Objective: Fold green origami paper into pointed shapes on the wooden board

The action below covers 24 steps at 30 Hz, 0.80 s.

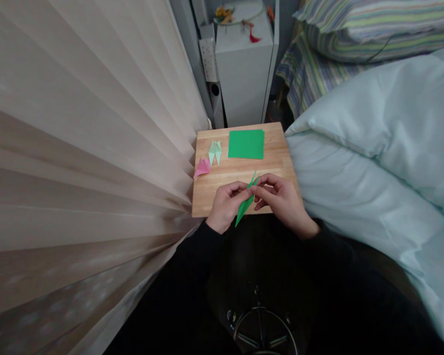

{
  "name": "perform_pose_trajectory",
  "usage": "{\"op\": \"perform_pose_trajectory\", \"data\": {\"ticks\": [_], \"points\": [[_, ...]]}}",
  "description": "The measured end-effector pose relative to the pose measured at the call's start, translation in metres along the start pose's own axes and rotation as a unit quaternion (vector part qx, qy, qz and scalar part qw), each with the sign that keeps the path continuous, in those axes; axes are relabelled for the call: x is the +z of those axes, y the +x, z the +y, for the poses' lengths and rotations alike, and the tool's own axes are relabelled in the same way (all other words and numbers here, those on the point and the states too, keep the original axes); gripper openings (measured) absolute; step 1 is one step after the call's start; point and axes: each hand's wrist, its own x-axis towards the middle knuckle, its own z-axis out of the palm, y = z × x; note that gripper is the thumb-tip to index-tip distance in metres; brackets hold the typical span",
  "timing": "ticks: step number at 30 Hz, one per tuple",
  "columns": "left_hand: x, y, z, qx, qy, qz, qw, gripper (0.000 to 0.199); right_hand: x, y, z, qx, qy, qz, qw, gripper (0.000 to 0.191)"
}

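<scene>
Between my two hands, over the near edge of a small wooden table [222,190], is a folded piece of green origami paper [243,211]. It is long and narrow, with a pointed lower end and two thin points sticking up at the top. My left hand [227,203] pinches it from the left side. The fingers of my right hand [279,199] pinch its upper right part, near the thin points. My fingers hide the middle of the folded paper. Farther back on the table lies a stack of green paper sheets [246,144].
A pale green folded paper figure [215,152] and a pink one [202,168] sit at the table's left. A pleated curtain [133,148] hangs close on the left. Bedding [355,167] presses near the right edge. Behind stands a white cabinet [244,79]; a round metal stool base [261,330] shows below.
</scene>
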Motion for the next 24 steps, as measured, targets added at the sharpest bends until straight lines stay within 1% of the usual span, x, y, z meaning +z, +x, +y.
{"op": "perform_pose_trajectory", "data": {"ticks": [4, 7, 16, 18, 19, 20, 21, 22, 23, 24], "points": [[-0.003, 0.001, -0.002, 0.063, 0.072, 0.015, 0.995, 0.026, -0.001, 0.001, -0.001, 0.033, 0.032, 0.012, 0.999, 0.038], [-0.003, 0.001, -0.002, 0.089, 0.099, 0.021, 0.991, 0.022, -0.003, 0.002, -0.002, 0.027, 0.035, 0.020, 0.999, 0.036], [-0.001, 0.000, -0.001, 0.110, 0.117, -0.002, 0.987, 0.018, 0.002, -0.002, 0.001, -0.072, -0.038, 0.074, 0.994, 0.033], [0.000, -0.002, 0.000, 0.105, 0.152, -0.012, 0.983, 0.015, -0.004, 0.002, 0.000, -0.097, -0.044, 0.112, 0.988, 0.035], [0.001, -0.002, 0.001, 0.106, 0.177, -0.016, 0.978, 0.013, -0.008, 0.006, -0.001, -0.113, -0.044, 0.147, 0.982, 0.036], [0.001, -0.003, 0.001, 0.111, 0.204, -0.018, 0.972, 0.012, -0.013, 0.009, -0.002, -0.123, -0.046, 0.166, 0.977, 0.033], [0.000, -0.004, 0.002, 0.120, 0.232, -0.017, 0.965, 0.011, -0.018, 0.011, -0.004, -0.133, -0.053, 0.167, 0.975, 0.031], [0.000, -0.004, 0.002, 0.133, 0.259, -0.015, 0.957, 0.009, -0.023, 0.013, -0.006, -0.146, -0.071, 0.155, 0.974, 0.029], [-0.002, -0.003, 0.002, 0.148, 0.286, -0.009, 0.947, 0.008, -0.028, 0.014, -0.009, -0.165, -0.095, 0.133, 0.973, 0.026], [-0.003, -0.003, 0.003, 0.162, 0.314, -0.004, 0.935, 0.007, -0.032, 0.015, -0.011, -0.184, -0.121, 0.096, 0.971, 0.025]]}}
